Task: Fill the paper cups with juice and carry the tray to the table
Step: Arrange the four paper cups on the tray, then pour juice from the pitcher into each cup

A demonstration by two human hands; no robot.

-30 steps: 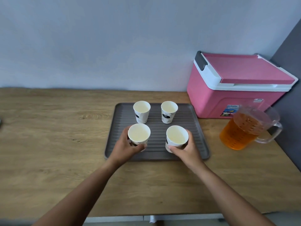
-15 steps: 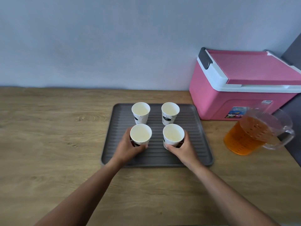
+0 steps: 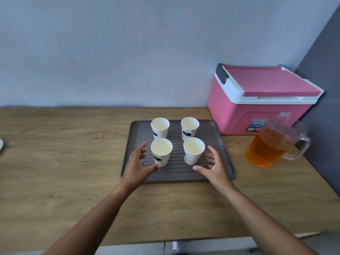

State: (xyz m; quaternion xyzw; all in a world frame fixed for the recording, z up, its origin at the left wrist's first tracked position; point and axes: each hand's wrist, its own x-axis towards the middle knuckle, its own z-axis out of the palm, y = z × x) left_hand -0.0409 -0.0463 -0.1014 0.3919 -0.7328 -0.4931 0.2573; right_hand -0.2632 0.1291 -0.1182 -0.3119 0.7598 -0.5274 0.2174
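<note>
While four empty paper cups [image 3: 177,139] stand upright in a two-by-two block on the grey ribbed tray [image 3: 223,153], my left hand [image 3: 137,165] hovers spread beside the near-left cup, thumb tip at its base. My right hand [image 3: 214,167] is spread too, near the near-right cup, gripping nothing. Juice pitcher [image 3: 270,146] sits on the wooden counter [image 3: 64,153] right of the tray, before the pink cooler [image 3: 257,102].
</note>
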